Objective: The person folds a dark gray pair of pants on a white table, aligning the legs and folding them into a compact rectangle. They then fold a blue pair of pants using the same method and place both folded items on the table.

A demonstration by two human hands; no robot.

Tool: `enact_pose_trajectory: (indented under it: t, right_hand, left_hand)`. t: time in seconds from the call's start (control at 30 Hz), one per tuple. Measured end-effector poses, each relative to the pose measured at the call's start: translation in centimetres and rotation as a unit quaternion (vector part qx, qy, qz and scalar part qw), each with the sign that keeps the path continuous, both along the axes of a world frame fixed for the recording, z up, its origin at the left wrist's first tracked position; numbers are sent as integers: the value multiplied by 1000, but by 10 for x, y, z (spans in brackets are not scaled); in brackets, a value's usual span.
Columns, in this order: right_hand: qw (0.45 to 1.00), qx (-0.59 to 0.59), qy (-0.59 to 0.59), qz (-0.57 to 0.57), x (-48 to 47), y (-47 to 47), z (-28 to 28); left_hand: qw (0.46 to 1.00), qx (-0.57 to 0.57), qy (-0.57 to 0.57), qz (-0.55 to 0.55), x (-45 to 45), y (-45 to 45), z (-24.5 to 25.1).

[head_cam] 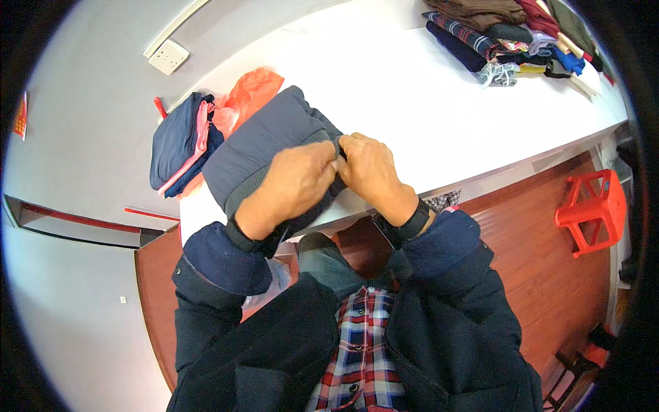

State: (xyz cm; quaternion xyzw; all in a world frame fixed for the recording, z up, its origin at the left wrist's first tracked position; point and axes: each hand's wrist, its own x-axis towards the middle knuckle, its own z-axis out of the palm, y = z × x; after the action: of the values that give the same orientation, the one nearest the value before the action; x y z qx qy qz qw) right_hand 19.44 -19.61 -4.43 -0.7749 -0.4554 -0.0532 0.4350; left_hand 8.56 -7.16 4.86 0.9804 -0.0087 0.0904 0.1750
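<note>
A dark grey-blue jacket, bundled or folded, lies at the near edge of the white table. A ribbed band runs along its side by my hands. My left hand lies over that band, its fingers pinching the fabric at the right end. Close against it, my right hand grips the same edge of the jacket between thumb and fingers. The fingertips meet, and what exactly lies between them is hidden. Part of the jacket hangs over the table edge below my left wrist.
Folded navy and pink clothes and a red plastic bag lie left of the jacket. A pile of mixed garments occupies the far right of the white table. On the wooden floor stands a red plastic stool. A socket is on the wall.
</note>
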Motion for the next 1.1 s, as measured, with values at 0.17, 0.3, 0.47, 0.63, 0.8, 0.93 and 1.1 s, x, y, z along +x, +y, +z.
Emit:
enact_pose_trajectory:
  t: [0.17,0.3,0.47,0.63,0.8,0.93,1.1]
  right_hand:
    - [996,-16,8,-93,2,9,-11]
    - [996,12,-3,-87,8,14,-11]
    - [999,-27,-36,-25,13,8,-16]
    - [997,-12,-60,-39,10,5,-23]
    - [996,-17,-80,-39,12,4,-22]
    - [993,-46,-100,-45,13,4,-19]
    - [989,-89,-110,-33,8,5,-6]
  left_hand:
    - [1000,-13,21,-11,-12,0,-15]
    - [1000,-9,19,15,-17,-2,-26]
    - [985,100,-87,110,-44,13,-27]
    - [920,90,-139,355,-117,31,-39]
    - [920,-112,-201,317,-144,54,-62]
    - [853,-359,-195,325,-150,68,-71]
    - [846,-265,-243,394,-135,67,-89]
